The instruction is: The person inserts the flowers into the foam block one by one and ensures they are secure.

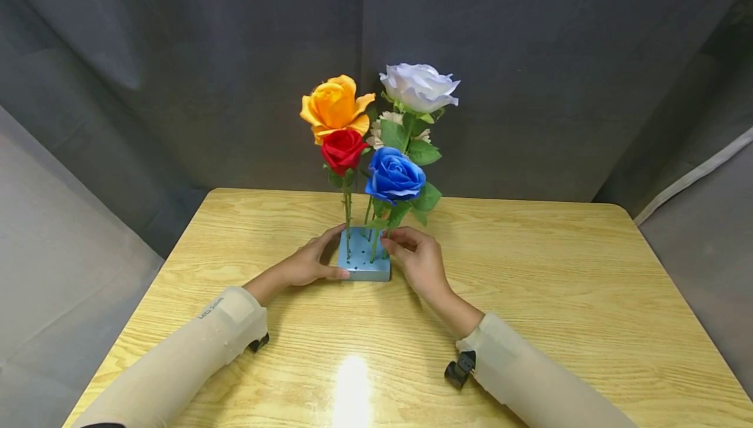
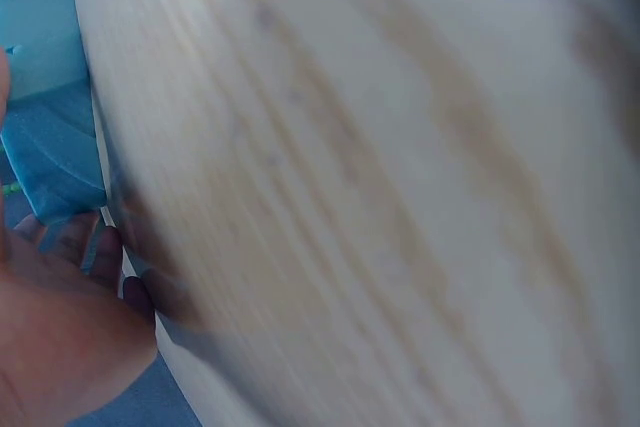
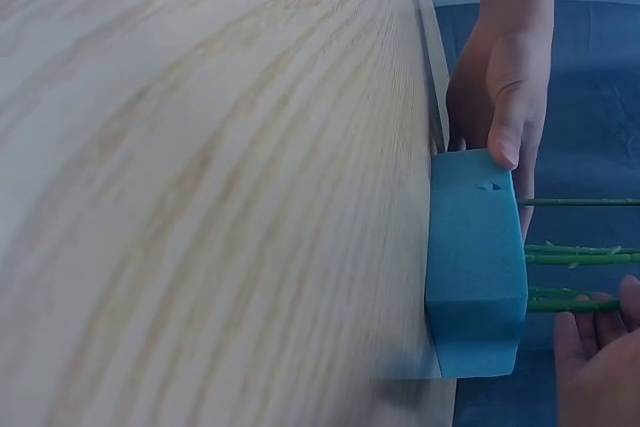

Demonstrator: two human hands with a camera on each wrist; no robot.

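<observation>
A light blue block (image 1: pixel 365 276) with small holes in its top stands on the table, several artificial flowers upright in it. My left hand (image 1: pixel 306 264) holds its left side, thumb at the near corner and fingers toward the far one. At the block's right side, my right hand (image 1: pixel 425 264) pinches a green stem (image 3: pixel 550 305) low down, close over the block; I cannot tell which flower it belongs to. Above are an orange rose (image 1: pixel 334 106), a red rose (image 1: pixel 343 151), a blue rose (image 1: pixel 395 176) and a tall white rose (image 1: pixel 420 88). A cream flower (image 1: pixel 385 119) is partly hidden behind them.
The wooden table (image 1: pixel 529 271) has a bright reflection near its front. Dark grey cloth (image 1: pixel 529 88) hangs behind its back edge, with paler cloth at both sides. Both forearms wear light sleeves (image 1: pixel 194 343), with a small black device at each wrist.
</observation>
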